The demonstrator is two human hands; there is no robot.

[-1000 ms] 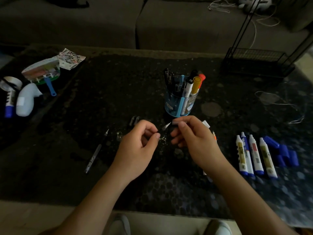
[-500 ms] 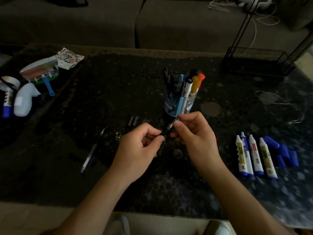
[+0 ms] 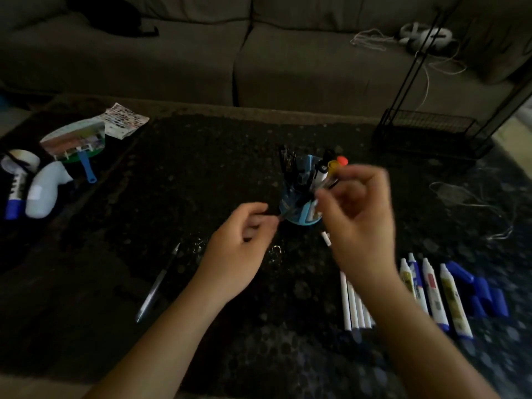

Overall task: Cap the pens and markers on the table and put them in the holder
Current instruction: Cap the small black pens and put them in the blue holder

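Both hands hover over the dark table (image 3: 201, 168), the right hand (image 3: 359, 220) blurred with curled fingers beside the blue holder (image 3: 299, 220), its grip impossible to tell, the left hand (image 3: 239, 246) pinching a thin dark pen (image 3: 279, 216) that points at the holder's base.

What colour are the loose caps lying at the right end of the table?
Dark blue; the caps show best in the head view.

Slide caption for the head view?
Left hand and right hand hover before the blue holder; uncapped markers and blue caps lie alongside.
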